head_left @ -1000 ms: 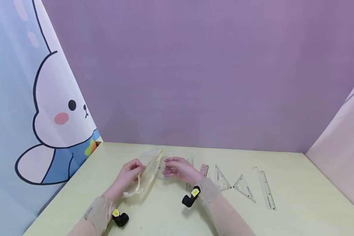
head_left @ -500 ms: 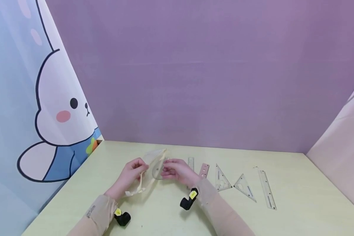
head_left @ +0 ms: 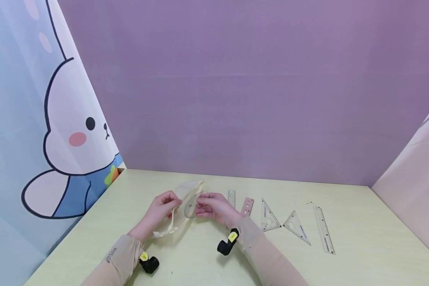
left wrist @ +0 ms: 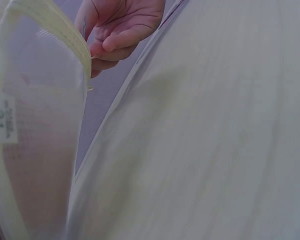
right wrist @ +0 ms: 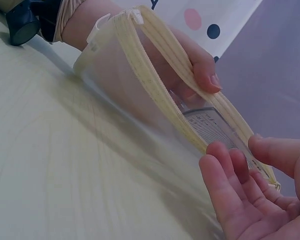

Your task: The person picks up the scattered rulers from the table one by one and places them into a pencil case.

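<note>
My left hand point(head_left: 162, 208) grips the rim of a see-through zip pouch point(left wrist: 45, 135) with a pale yellow zipper. In the right wrist view the pouch mouth gapes, with the left thumb point(right wrist: 205, 72) over one zipper edge. My right hand point(head_left: 216, 206) pinches a clear protractor point(head_left: 190, 205) between thumb and fingers. Part of this protractor, printed with fine lines, lies within the pouch mouth in the right wrist view. The right fingers point(left wrist: 122, 42) are just outside the mouth in the left wrist view, and a thin edge shows between them.
On the pale table point(head_left: 361, 222), right of the hands, lie a clear ruler point(head_left: 231, 197), a pink ruler point(head_left: 248, 205), two set squares point(head_left: 269, 218) and another clear ruler point(head_left: 323, 230). A purple backdrop point(head_left: 236, 99) rises behind the table.
My right hand has moved slightly left and taken the protractor into the pouch mouth. The left hand has shifted a little right with the pouch, still gripping it.
</note>
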Tool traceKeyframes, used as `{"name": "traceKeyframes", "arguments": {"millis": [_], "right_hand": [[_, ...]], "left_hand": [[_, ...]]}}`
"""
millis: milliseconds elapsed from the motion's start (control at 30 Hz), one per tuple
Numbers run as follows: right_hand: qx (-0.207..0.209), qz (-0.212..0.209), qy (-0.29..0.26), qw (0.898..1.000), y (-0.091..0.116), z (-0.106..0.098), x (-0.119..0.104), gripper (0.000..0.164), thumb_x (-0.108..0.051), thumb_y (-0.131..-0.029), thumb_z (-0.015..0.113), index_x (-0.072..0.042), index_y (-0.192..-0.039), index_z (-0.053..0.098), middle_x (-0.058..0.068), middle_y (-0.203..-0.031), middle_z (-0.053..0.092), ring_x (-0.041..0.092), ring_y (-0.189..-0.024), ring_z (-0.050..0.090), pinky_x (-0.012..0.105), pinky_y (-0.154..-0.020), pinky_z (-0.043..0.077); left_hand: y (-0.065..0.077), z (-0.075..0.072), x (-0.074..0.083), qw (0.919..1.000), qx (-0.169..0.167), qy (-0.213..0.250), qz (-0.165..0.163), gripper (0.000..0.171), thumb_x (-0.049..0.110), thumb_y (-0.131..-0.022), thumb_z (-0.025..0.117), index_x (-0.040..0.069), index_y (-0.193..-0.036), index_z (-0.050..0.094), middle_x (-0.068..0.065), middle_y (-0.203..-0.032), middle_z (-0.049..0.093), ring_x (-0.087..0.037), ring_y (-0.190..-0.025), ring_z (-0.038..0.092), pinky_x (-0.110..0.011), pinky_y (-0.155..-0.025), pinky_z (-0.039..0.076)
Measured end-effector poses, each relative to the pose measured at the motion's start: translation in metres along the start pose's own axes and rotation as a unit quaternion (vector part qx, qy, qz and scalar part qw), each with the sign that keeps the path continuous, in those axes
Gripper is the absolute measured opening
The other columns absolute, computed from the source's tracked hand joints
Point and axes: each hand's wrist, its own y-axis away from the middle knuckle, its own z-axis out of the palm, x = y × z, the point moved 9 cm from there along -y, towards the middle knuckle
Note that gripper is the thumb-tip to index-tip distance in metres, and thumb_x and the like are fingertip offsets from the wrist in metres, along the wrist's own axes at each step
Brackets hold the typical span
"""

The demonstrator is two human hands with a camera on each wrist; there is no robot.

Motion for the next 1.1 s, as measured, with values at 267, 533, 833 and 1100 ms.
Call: {"name": "traceKeyframes", "arguments": {"millis": [267, 533, 833, 1100], "right_hand": [[0.003, -0.001, 0.003, 1.0, -0.001, 0.0, 0.001, 0.027, -0.007, -0.095, 0.057, 0.012, -0.113, 0.052, 0.007, -0.081, 0.063, 0.015, -0.068, 0.066, 0.032, -0.072, 0.056], [0.01, -0.001, 0.009, 1.0, -0.001, -0.001, 0.003, 0.02, -0.006, -0.095, 0.057, 0.008, -0.109, 0.054, 0.008, -0.08, 0.062, 0.015, -0.067, 0.065, 0.033, -0.07, 0.056], [0.023, 0.004, 0.013, 1.0, -0.001, -0.004, 0.005, 0.017, -0.006, -0.094, 0.059, 0.005, -0.106, 0.055, 0.008, -0.08, 0.06, 0.018, -0.068, 0.066, 0.036, -0.071, 0.057], [0.025, 0.009, 0.017, 1.0, -0.002, -0.005, 0.004, 0.024, -0.008, -0.094, 0.059, 0.007, -0.112, 0.053, 0.009, -0.082, 0.06, 0.018, -0.069, 0.066, 0.035, -0.071, 0.057]], "left_hand": [[0.0, 0.0, 0.001, 1.0, 0.003, -0.003, 0.003, 0.011, 0.012, -0.091, 0.064, 0.004, -0.085, 0.058, -0.006, -0.07, 0.053, -0.013, -0.059, 0.048, -0.026, -0.052, 0.043], [-0.001, 0.0, 0.0, 1.0, 0.003, -0.003, -0.003, 0.014, 0.012, -0.092, 0.064, -0.001, -0.088, 0.059, -0.008, -0.071, 0.053, -0.015, -0.06, 0.048, -0.027, -0.053, 0.043], [0.01, 0.004, 0.024, 0.9999, -0.012, 0.007, 0.0, 0.011, 0.006, -0.092, 0.063, -0.003, -0.087, 0.059, -0.006, -0.07, 0.052, -0.015, -0.06, 0.048, -0.028, -0.053, 0.043], [0.005, 0.002, 0.014, 0.9999, -0.006, 0.007, -0.005, 0.011, 0.006, -0.092, 0.062, -0.003, -0.087, 0.059, -0.005, -0.069, 0.051, -0.014, -0.058, 0.047, -0.025, -0.053, 0.042]]}}
